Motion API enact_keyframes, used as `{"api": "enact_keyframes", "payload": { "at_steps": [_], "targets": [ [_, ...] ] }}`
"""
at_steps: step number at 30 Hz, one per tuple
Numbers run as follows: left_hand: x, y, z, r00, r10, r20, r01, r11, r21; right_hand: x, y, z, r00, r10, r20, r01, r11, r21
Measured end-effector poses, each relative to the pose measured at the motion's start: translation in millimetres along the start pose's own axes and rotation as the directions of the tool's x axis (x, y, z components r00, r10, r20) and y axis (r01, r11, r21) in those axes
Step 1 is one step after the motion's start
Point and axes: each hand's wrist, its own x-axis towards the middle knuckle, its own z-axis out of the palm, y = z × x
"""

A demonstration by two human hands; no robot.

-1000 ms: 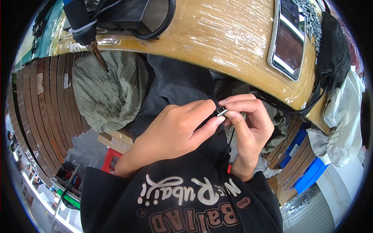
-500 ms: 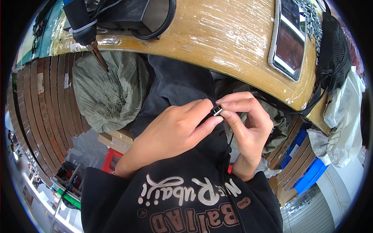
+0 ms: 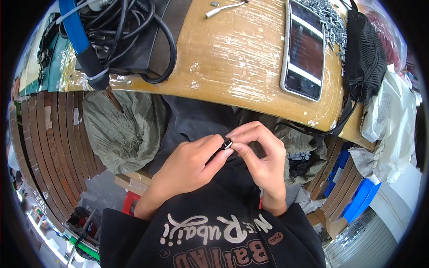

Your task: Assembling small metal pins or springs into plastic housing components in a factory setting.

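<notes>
Our wooden surface (image 3: 223, 67) fills more of the view now, one white cable (image 3: 225, 9) appearing left of one phone (image 3: 306, 56). Our two hands, left hand (image 3: 192, 163) and right hand (image 3: 261, 154), still pinch one small black-and-metal part (image 3: 228, 144) this side of the surface's edge; we judge the handling unchanged.

Phone (image 3: 306, 59) on tan tabletop (image 3: 232, 62)

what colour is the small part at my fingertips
The small part is black and silvery, in the head view.
</notes>
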Motion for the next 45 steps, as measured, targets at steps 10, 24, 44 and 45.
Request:
{"api": "enact_keyframes", "payload": {
  "at_steps": [10,24,44,45],
  "targets": [
    [1,-6,1,0.999,0.028,-0.017,-0.026,0.996,0.09,1,-2,3,0.984,0.174,0.029,-0.177,0.972,0.157],
    [-3,-10,5,0.999,0.037,0.034,-0.04,0.995,0.092,-8,5,5,0.982,0.185,0.047,-0.187,0.981,0.054],
    [-7,-1,2,0.999,0.023,-0.036,-0.023,1.0,0.014,-6,6,-3,0.992,0.036,0.122,-0.043,0.998,0.055],
    [-7,-1,3,0.998,0.038,-0.041,-0.038,0.999,0.009,-6,6,-4,0.992,0.036,0.122,-0.043,0.998,0.055]
  ]
}}
